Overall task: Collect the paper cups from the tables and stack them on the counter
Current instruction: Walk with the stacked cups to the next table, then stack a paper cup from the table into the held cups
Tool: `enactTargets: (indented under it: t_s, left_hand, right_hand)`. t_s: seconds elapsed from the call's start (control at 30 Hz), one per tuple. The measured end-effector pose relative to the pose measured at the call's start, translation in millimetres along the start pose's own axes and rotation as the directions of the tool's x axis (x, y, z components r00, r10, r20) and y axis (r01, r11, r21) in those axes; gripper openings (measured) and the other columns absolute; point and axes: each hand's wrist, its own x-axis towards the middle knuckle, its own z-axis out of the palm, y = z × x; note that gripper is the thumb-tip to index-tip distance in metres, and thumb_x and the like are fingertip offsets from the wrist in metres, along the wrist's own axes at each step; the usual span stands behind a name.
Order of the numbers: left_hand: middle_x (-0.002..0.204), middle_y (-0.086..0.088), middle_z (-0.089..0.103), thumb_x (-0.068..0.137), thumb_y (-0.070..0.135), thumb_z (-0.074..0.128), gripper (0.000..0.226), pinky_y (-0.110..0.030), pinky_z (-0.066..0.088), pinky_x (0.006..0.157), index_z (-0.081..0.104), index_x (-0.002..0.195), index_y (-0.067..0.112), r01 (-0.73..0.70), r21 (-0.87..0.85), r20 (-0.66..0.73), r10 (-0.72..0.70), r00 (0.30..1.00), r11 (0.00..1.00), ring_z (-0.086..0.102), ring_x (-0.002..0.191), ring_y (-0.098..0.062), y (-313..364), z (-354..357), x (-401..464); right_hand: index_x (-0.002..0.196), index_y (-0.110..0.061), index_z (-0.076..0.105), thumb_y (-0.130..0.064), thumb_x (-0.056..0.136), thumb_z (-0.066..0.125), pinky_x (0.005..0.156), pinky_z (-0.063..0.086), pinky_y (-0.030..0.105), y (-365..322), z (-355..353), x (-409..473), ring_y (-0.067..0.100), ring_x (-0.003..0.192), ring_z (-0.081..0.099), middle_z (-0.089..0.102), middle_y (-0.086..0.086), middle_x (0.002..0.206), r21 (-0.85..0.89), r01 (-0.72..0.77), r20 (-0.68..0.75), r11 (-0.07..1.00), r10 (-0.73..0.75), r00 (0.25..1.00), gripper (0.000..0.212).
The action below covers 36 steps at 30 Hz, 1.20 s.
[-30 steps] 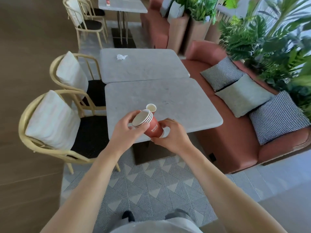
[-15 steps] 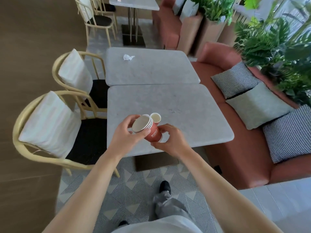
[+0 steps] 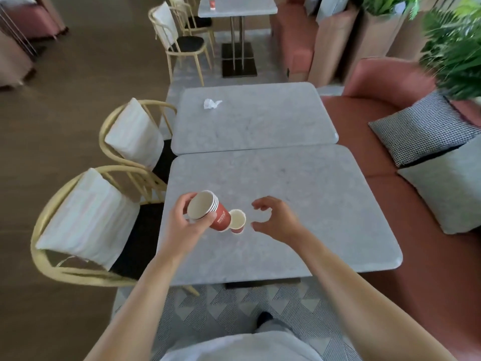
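The single paper cup [image 3: 237,219] is standing upright, mouth up, on the near counter [image 3: 325,217], just beside the bottom of the stack of cups [image 3: 209,213] you are carrying. Expect it to be very light and thin-walled: it will likely tip or skid at a nudge and crumple if squeezed, so you are better off taking it round the upper wall under the rolled rim, where the paper is stiffest. Whether it is holding any liquid is hard to tell from here, so be lifting it level.

Your left hand [image 3: 182,227] is gripping the stack near its rims, thumb across the front and fingers behind, with the stack tilted so its mouth faces you. The nested cups are stiffer together, but the smooth walls could slide apart if you are tipping them further.

Your right hand [image 3: 277,220] is hovering just right of the single cup, fingers and thumb curved apart, holding nothing and touching nothing.

Farther out, a crumpled napkin [image 3: 211,103] is lying on the next counter [image 3: 260,118], and another red cup [image 3: 212,2] is standing on the far table [image 3: 247,7].
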Motion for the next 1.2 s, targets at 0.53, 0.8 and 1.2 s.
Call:
enactTargets:
  t_s: [0.53, 0.8, 1.2]
  left_hand:
    - [0.109, 0.034, 0.065, 0.077, 0.024, 0.092, 0.057, -0.010, 0.046, 0.073, 0.058, 0.119, 0.042, 0.243, 0.230, -0.044, -0.240, 0.970, 0.942, 0.057, 0.102, 0.021, -81, 21, 47]
    - [0.108, 0.035, 0.063, 0.072, 0.023, 0.095, 0.066, -0.009, 0.045, 0.071, 0.054, 0.115, 0.053, 0.301, 0.263, 0.096, -0.335, 0.937, 0.917, 0.060, 0.102, 0.015, -139, 13, 69]
    - [0.130, 0.041, 0.058, 0.074, 0.057, 0.086, 0.067, -0.023, 0.052, 0.094, 0.048, 0.129, 0.064, 0.266, 0.114, 0.088, -0.276, 0.957, 0.957, 0.059, 0.120, 0.012, -143, -27, 80]
  right_hand:
    - [0.153, -0.024, 0.048, -0.015, 0.073, 0.089, 0.096, 0.040, 0.019, 58, 52, 65, 0.014, 0.121, 0.056, 0.053, -0.004, 0.141, -0.018, -0.147, 0.290, 0.989, 0.146, 0.946, 0.091]
    - [0.163, -0.029, 0.029, -0.013, 0.074, 0.088, 0.113, 0.045, 0.039, 68, 98, 80, 0.017, 0.141, 0.046, 0.042, -0.009, 0.158, -0.124, -0.295, 0.349, 0.948, 0.319, 0.881, 0.108]
    - [0.127, -0.020, 0.060, -0.008, 0.065, 0.090, 0.081, 0.055, 0.033, 59, 156, 91, 0.021, 0.098, 0.069, 0.072, -0.006, 0.109, -0.017, -0.341, 0.134, 0.940, 0.340, 0.931, 0.070]
